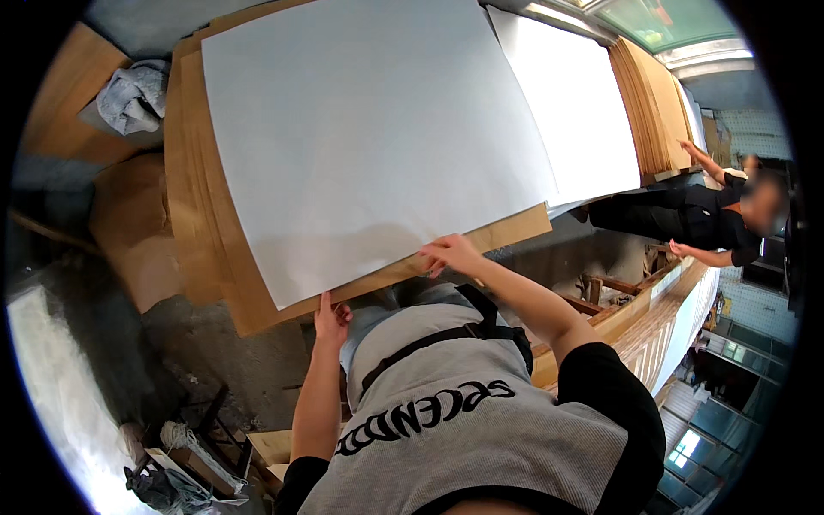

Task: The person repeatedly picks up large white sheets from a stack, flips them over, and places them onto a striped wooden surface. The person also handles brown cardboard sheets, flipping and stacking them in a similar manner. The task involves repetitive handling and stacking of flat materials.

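A large white sheet point(369, 146) lies over a stack of brown sheets point(249, 319) in front of me; brown margins show at its left and near sides. My left hand point(332, 319) is at the near left corner of the white sheet, its index finger stretched up against the edge and its other fingers bent. Farther right, my right hand point(451, 255) rests by the same near edge, palm down, with fingers loosely bent and apart. No held thing shows in either hand.
Beside the large sheet lies another white sheet point(571, 107), then a pile of brown boards point(648, 107). A person in dark clothes point(687, 210) stands at the right, one hand at those boards. Stacked wooden strips point(639, 335) lie behind me at right; a crumpled cloth point(135, 96) sits at far left.
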Tool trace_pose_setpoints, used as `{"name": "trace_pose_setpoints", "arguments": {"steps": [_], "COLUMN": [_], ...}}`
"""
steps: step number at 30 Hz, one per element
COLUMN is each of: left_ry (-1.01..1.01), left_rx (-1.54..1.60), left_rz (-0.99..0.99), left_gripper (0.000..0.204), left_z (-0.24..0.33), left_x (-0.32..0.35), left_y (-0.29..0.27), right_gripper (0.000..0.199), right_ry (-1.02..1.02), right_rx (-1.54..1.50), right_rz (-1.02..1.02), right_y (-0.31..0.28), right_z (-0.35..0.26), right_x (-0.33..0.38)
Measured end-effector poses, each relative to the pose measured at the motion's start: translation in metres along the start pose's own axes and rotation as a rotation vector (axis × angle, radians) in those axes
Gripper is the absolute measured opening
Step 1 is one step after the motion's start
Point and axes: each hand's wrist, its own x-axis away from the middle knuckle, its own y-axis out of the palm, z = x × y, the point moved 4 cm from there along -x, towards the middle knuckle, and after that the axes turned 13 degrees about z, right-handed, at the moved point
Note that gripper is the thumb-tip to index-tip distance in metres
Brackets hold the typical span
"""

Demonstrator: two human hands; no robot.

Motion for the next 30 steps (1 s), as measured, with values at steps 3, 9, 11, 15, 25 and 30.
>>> {"name": "trace_pose_setpoints", "arguments": {"steps": [3, 9, 11, 15, 25, 30], "left_ry": [-0.016, 0.57, 0.845, 0.674, 0.655, 0.647], "left_rx": [-0.03, -0.176, -0.105, -0.003, -0.066, -0.043], "left_rz": [-0.036, 0.221, 0.412, 0.585, 0.551, 0.557], "left_gripper": [0.029, 0.016, 0.015, 0.023, 0.013, 0.011], "left_z": [-0.003, 0.024, 0.049, 0.076, 0.079, 0.081], "left_x": [0.011, 0.05, 0.053, 0.032, 0.01, 0.019], "left_y": [-0.016, -0.016, -0.016, -0.023, -0.049, -0.06], "right_gripper": [0.027, 0.024, 0.024, 0.018, 0.019, 0.029], "right_ry": [-0.009, 0.02, 0.048, 0.061, 0.055, 0.092], "right_rx": [-0.122, -0.698, -0.83, -0.914, -0.699, -0.829], "right_rz": [0.43, 0.917, 0.94, 0.745, 0.706, 0.658], "right_y": [-0.077, -0.17, -0.181, -0.222, -0.237, -0.239], "right_z": [0.011, 0.037, 0.034, 0.058, 0.052, 0.039], "right_x": [0.022, 0.024, 0.014, -0.029, -0.025, -0.038]}}
